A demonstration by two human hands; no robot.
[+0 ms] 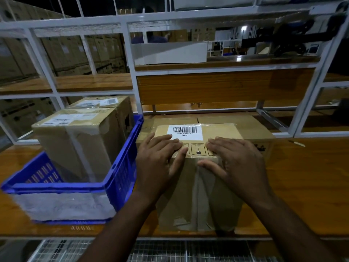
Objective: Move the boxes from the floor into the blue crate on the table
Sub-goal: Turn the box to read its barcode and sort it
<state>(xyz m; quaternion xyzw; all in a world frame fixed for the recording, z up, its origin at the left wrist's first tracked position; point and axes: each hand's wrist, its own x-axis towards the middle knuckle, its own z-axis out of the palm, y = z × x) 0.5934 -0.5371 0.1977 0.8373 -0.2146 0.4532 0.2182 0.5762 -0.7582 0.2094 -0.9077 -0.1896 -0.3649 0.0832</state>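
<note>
A taped cardboard box [196, 191] with a barcode label stands on the wooden table [302, 186], just right of the blue crate [120, 167]. My left hand [160, 163] lies flat on its top near edge, fingers straight, thumb over the front. My right hand [236, 161] rests flat beside it on the same edge. Inside the crate stands one tall cardboard box [75, 140], with a second box [105, 104] behind it. Another flat box [245, 123] lies behind the one under my hands.
A white metal rack frame [132, 72] with wooden shelves rises behind the table. A white tray [170, 53] sits on the upper shelf. Stacked cartons fill the background at left. Wire mesh [160, 250] shows below the table's front edge.
</note>
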